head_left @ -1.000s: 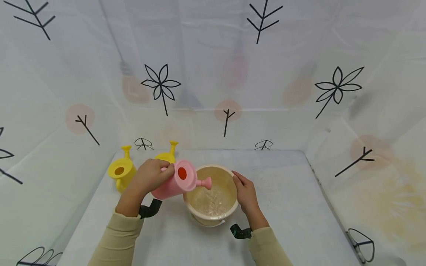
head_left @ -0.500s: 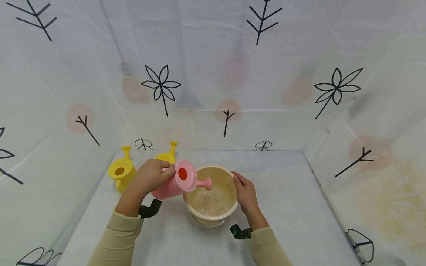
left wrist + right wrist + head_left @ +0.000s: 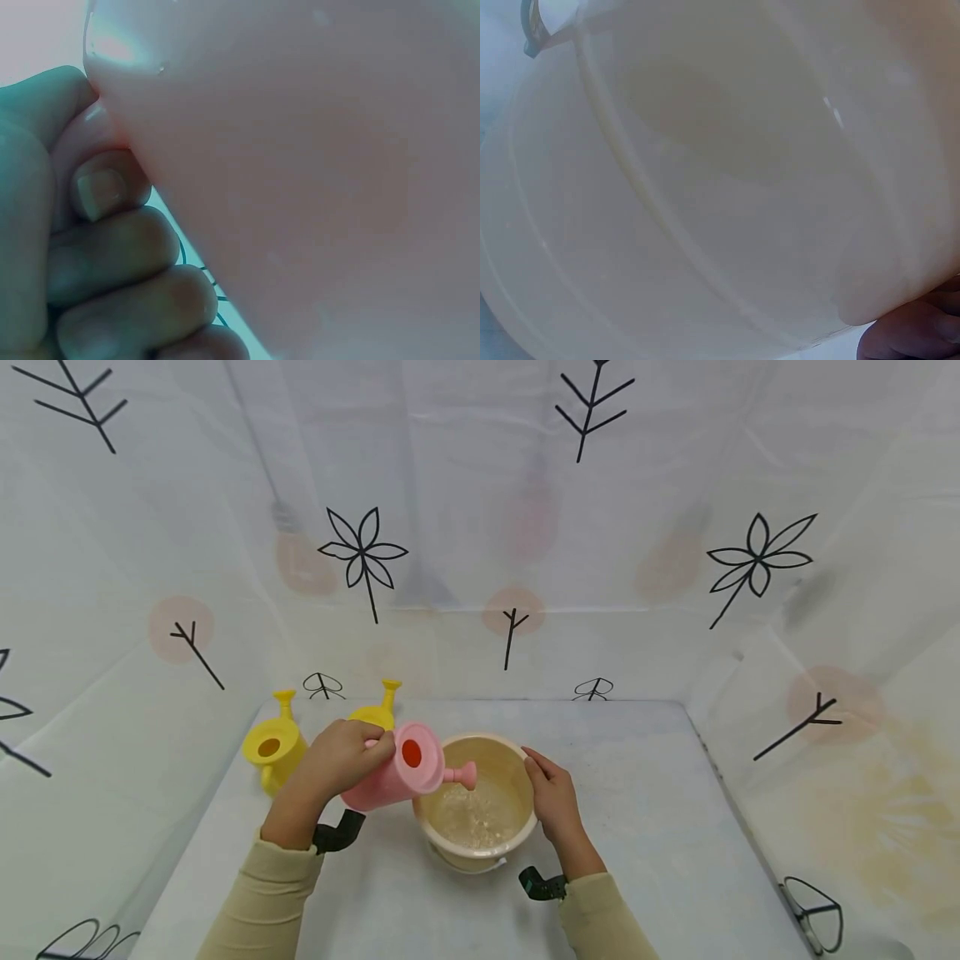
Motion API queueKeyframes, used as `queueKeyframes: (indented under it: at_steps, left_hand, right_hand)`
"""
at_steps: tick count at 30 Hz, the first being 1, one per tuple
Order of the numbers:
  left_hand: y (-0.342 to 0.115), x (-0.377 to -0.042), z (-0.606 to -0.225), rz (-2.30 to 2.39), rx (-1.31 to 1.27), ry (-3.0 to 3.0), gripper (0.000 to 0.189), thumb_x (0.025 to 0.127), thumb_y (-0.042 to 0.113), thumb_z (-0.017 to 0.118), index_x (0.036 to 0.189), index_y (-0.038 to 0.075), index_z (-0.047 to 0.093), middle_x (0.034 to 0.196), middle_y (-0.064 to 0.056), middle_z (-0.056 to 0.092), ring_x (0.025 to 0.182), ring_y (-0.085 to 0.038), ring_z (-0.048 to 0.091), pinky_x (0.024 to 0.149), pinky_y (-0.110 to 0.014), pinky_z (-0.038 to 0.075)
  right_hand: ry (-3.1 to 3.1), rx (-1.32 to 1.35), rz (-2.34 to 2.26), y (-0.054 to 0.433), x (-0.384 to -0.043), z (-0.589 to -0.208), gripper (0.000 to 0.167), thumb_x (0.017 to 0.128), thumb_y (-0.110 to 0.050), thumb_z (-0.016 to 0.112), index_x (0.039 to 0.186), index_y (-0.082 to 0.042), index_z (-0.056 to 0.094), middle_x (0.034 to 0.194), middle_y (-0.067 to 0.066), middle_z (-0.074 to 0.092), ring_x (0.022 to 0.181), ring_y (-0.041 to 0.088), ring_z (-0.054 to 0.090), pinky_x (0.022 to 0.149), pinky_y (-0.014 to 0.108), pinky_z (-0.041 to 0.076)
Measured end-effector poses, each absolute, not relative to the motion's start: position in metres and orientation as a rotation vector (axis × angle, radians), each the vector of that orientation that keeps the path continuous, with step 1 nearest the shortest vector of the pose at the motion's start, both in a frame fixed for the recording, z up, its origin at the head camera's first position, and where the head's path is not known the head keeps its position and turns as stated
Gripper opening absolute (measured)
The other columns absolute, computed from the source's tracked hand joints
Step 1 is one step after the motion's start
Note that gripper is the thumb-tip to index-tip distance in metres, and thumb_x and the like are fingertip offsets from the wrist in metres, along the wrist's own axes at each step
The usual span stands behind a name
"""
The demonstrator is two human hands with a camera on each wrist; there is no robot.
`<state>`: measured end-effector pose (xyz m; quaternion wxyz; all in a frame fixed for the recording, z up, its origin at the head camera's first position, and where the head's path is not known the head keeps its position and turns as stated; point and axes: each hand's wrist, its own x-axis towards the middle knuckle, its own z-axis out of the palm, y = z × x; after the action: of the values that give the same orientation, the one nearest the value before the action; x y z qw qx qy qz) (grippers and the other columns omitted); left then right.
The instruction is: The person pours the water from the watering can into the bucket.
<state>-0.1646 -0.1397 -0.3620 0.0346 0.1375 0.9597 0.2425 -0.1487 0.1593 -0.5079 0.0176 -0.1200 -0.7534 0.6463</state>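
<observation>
My left hand grips the handle of a pink watering can, fingers curled round it in the left wrist view. The can is tilted, its spout reaching over the near left of a cream bucket. Water in the bucket ripples and bubbles below the spout. With my right hand I hold the bucket's right rim, thumb and fingers on either side of it. In the right wrist view the bucket wall fills most of the picture, with a fingertip at its lower right.
A yellow watering can stands on the white table at the back left. Behind the pink can, a second yellow watering can is partly hidden. A white cloth with printed plants closes off the back and sides.
Both hands, the pink watering can and the bucket keep their places. Only the ripples and bubbles on the water in the bucket have shifted.
</observation>
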Motion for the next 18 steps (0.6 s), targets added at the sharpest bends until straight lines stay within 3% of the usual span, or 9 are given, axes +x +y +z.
queueKeyframes:
  at_steps: [18]
  left_hand:
    - [-0.1372,-0.1627,-0.3613,0.735,0.454,2.962,0.037,0.091,0.032,0.049,0.059,0.015,0.052,0.054,0.002,0.044,0.061,-0.016,0.047,0.057,-0.028,0.037]
  right_hand:
    - [-2.331,-0.376,2.029,0.1596,-0.1484,-0.5077,0.039,0.100,-0.037,0.049,0.135,-0.022,0.057,0.139,0.010,0.055,0.120,0.030,0.060,0.090,0.044,0.053]
